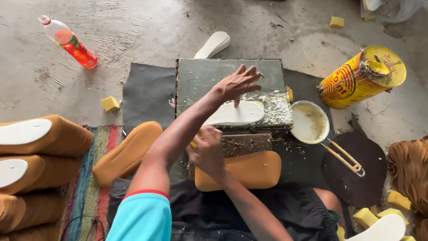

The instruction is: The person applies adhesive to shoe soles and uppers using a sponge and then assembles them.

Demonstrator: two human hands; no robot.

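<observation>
- Lowest in the frame: the person's lap in dark shorts, a turquoise sleeve with a red hem at lower left.
- Just above the lap lies a tan foam sole blank. The right hand is at its upper left edge, fingers curled shut around a small yellow thing, only a sliver of which shows; what it is cannot be told.
- Above that, the left hand reaches up over the right arm, fingers spread open, and presses flat on a white insole lying on the dark work block, the surface at frame centre.
- The block's right part is crusted with pale glue residue; just right of it stands a white bowl of glue, with a wooden-handled tool on a round dark mat at lower right.
- As a judgement: the insole is in place on the block and being held; the tan blank beside it is bare, so joining looks not yet done.
- At left, a stack of tan soles with white insoles already on them suggests several pieces finished; another bare tan sole lies on the striped rug.
- Farther off: a yellow can on its side at upper right, one more white insole behind the block, a red-labelled plastic bottle at upper left, and yellow sponge cubes scattered on the concrete floor.
</observation>
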